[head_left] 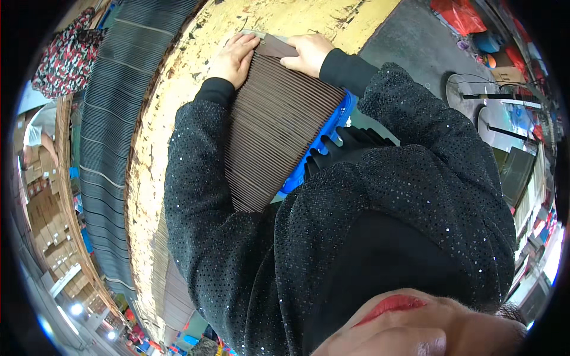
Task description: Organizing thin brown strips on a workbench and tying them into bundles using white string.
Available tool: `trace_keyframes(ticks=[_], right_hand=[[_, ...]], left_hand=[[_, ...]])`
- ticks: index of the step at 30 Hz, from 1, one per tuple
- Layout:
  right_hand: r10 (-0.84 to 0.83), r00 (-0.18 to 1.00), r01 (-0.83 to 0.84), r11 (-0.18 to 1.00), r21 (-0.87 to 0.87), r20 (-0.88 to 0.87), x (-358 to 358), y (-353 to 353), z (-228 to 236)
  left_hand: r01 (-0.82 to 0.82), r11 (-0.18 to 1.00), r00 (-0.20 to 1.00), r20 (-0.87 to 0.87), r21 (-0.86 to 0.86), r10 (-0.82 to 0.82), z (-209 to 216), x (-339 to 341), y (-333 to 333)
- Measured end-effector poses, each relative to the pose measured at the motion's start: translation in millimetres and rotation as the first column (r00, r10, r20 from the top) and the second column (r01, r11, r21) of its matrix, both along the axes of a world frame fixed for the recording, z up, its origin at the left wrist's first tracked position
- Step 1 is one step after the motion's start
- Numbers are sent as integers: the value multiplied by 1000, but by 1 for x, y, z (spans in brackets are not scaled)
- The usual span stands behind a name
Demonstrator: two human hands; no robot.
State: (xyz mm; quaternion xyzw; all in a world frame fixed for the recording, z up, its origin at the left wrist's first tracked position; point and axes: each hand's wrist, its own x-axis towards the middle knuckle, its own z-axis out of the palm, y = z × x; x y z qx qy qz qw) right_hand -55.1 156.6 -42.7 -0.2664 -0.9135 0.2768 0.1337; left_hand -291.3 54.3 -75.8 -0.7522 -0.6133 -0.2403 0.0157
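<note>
A long row of thin brown sheets [279,124], packed edge to edge like a stack laid over, stretches from my chest toward the far side. At its far left corner my left hand [235,59] is closed round the edge, fingers bent over the top. My right hand [310,54] grips the far right corner, thumb lying on the sheets and the other fingers partly hidden behind. Between the two hands a smooth brown face [278,46] of the end sheets shows. The near end of the row meets my left sleeve.
A worn yellow tabletop [202,53] lies under the far end. Left of it runs a long row of dark sheets [116,124] with pale bands. A blue plastic edge [338,118] borders the brown row. Round metal stool bases [460,95] stand right; another person [41,127] is far left.
</note>
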Motion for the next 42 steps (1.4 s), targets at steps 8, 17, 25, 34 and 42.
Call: trace_keyframes(ticks=[8,17,25,34,42], right_hand=[[197,959,-216,974,74,205,-8,14,13],[-49,993,36,992,-123,-103,10,26,14],[134,991,-133,990,53,-16,-13,12,-18],[160,954,-216,954,210,253,-32,3,18],[77,996,-65,975,215,-52,-22,-1,3]], left_hand=[[15,1000,999,29,9,-16,-18,-6,4],[63,996,992,106,69,-70,-28,-10,9],[93,995,994,50,19,-94,-29,-15,11],[60,997,995,78,44,-63,-38,-20,14],[-39,999,999,18,13,39,-35,-14,8]])
